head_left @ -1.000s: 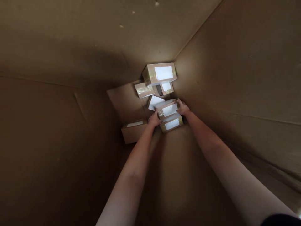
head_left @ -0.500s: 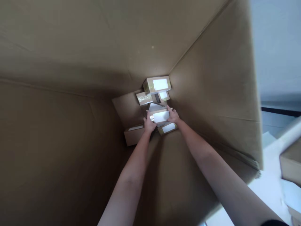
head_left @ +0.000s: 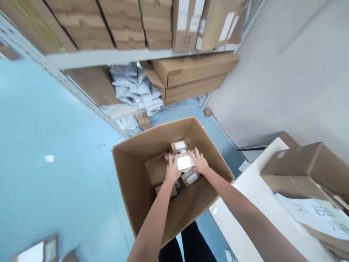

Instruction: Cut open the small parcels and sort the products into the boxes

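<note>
Both my hands hold one small cardboard parcel (head_left: pixel 185 162) with a white label, above the inside of a large open cardboard box (head_left: pixel 128 182) on the floor. My left hand (head_left: pixel 172 170) grips its left end and my right hand (head_left: pixel 200 163) grips its right end. Several other small labelled parcels lie at the box's bottom; one (head_left: pixel 178 146) sits at the far side, another (head_left: pixel 191 178) just below my hands.
A white table (head_left: pixel 253 211) with a big cardboard box (head_left: pixel 302 171) stands to the right. Ahead, metal shelving (head_left: pixel 131 56) carries stacked cartons, with long flat cartons (head_left: pixel 191 74) and grey mail bags (head_left: pixel 136 89) beneath. The floor (head_left: pixel 54 156) is blue.
My head has pulled back out of the large box, so the room now shows around it. The held parcel has risen from the pile, both hands still on it.
</note>
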